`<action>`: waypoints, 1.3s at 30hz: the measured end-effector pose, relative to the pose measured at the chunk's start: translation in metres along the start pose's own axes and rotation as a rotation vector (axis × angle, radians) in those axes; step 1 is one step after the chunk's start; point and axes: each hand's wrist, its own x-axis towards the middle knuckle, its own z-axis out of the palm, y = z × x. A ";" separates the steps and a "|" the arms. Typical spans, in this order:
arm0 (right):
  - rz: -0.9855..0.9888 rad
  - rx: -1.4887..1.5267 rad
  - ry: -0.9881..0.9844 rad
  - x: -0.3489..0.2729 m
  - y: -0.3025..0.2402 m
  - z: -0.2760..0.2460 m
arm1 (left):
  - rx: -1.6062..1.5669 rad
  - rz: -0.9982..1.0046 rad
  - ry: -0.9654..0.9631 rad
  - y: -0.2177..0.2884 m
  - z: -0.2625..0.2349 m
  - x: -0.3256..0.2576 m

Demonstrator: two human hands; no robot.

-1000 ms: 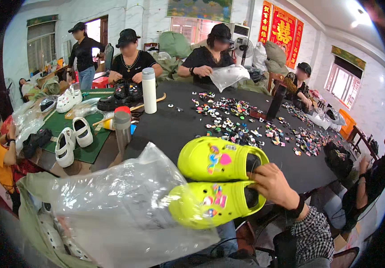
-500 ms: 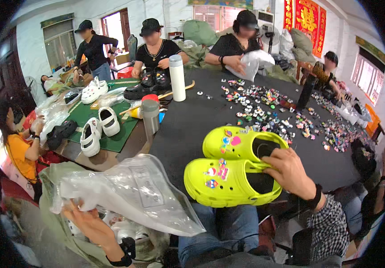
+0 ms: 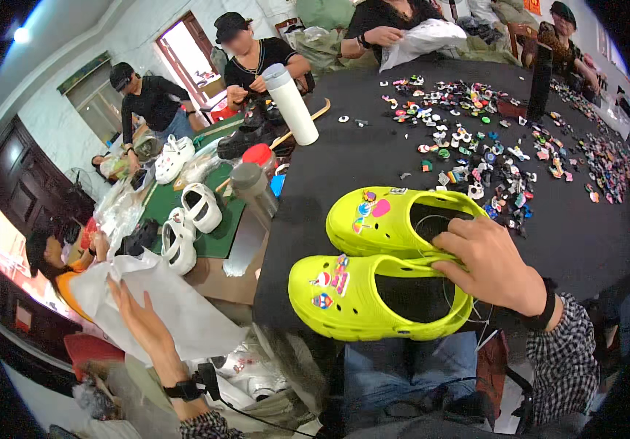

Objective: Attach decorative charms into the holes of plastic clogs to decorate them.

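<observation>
- My right hand [image 3: 492, 265] lies across the heel ends of two bright yellow-green clogs [image 3: 381, 278]. My fingers curl over the rim between them and grip both together.
- The clogs are smooth, rubbery and round at the toes. Each has a big oval hole for the foot.
- They sit side by side at the near edge of the black table [image 3: 373, 157], toes pointing to my left.
- Little colourful charms [image 3: 333, 280] are stuck on top of each clog.
- My left hand [image 3: 138, 316] is stretched out low on my left, well apart from the clogs. The fingers are spread flat and it holds nothing. It rests on a thin, crinkly clear plastic bag [image 3: 169, 307].
- Lots more tiny charms lie scattered in a pile of small bits [image 3: 490, 139] farther back on the dark table.
- A tall white bottle [image 3: 291, 103] shaped like a tube stands there too.
- White clogs [image 3: 187, 223] lie on a green mat [image 3: 220, 219] to the left.
</observation>
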 end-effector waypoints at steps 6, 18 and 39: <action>0.068 0.064 0.018 0.003 0.013 0.005 | 0.231 -0.140 -0.124 -0.043 0.049 0.062; 0.127 0.089 0.044 0.001 0.007 0.007 | 0.723 0.184 -0.414 -0.147 0.118 0.189; 0.148 0.028 0.117 0.000 -0.003 0.014 | 0.405 -0.002 -0.621 -0.048 0.100 -0.065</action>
